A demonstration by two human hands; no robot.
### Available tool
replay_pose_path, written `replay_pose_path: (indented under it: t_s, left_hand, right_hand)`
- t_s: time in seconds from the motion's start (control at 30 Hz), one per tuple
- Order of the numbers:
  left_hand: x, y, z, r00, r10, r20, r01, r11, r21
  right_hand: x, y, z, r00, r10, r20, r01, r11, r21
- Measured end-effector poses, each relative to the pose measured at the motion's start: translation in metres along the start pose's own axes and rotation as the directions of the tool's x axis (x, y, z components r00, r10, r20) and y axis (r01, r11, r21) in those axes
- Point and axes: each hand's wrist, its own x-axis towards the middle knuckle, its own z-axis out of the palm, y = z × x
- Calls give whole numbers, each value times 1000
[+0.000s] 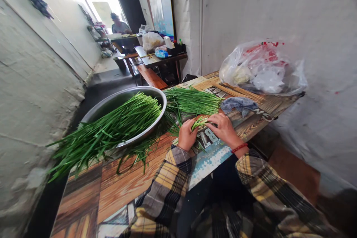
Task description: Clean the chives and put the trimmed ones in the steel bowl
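My left hand (187, 134) is closed around a small bunch of garlic chives (199, 122), whose pale stem ends point right. At those ends, the fingers of my right hand (224, 128) are pinched together; whatever lies between them is too small to make out. Just beyond my hands a pile of chives (195, 100) lies on the table. To the left stands a large metal basin (164, 104) heaped with more chives (131, 119), their leaves hanging over its near left rim. Loose green leaves (139, 154) are scattered beside the basin.
A crumpled grey cloth (239, 105) lies right of the chive pile. Behind it, a clear plastic bag (262, 68) rests against the wall on the patterned table (122, 189). Farther back are another table (156, 59) with bags, a bench (151, 77) and a seated person (120, 26).
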Motion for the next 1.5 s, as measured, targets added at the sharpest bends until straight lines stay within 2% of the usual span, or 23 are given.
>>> replay_pose_path:
  t_s: [0.1,0.2,0.27,0.37,0.53,0.63,0.7,0.77,0.83,0.93,1.03,1.13,1.3,1.4,1.5]
  left_hand:
    - [1,0,0,1000,-11,-2,11,1000,-6]
    - [2,-1,1,1000,-14,-17,14,1000,-11]
    - [3,0,1,999,-20,-41,20,1000,-5]
    - [4,1,0,998,-26,-64,26,1000,4]
    - [3,5,-1,999,-10,-49,11,999,31]
    - [3,5,-1,998,1,-57,1,1000,31]
    - [3,3,-1,998,-5,-65,7,1000,20]
    - [3,2,-1,998,-5,-70,6,1000,12]
    - [3,1,-1,997,4,-72,-3,1000,8]
    - [3,-1,0,998,5,-70,-3,1000,24]
    - [3,-2,0,999,-2,-54,5,998,63]
    - [2,-2,-1,1000,0,-20,2,992,123]
    - [0,5,-4,993,11,120,-36,977,209]
    - [-1,7,-5,992,7,128,-34,976,215]
    - [0,5,-4,999,-21,30,16,983,186]
  right_hand:
    - [-1,-1,10,997,77,-18,-76,994,74]
    - [-5,0,22,974,214,-75,-184,939,292]
    - [-6,-3,30,941,331,-72,-267,856,443]
    - [-5,-9,40,882,471,-19,-351,684,640]
    - [3,-17,48,766,640,61,-389,385,837]
    - [7,-11,42,709,703,60,-383,312,869]
    - [6,-3,33,698,716,13,-369,345,863]
    - [3,5,24,703,709,-57,-366,430,825]
    - [-1,11,17,732,672,-114,-388,548,741]
    - [-5,12,15,805,580,-127,-395,682,615]
    - [-5,5,21,860,499,-109,-348,728,590]
    - [-5,-4,28,873,478,-102,-341,745,574]
    - [-3,-6,25,907,415,-76,-326,803,500]
    - [-4,-2,21,952,300,-52,-271,913,304]
    - [-10,-4,25,993,122,-6,-122,992,17]
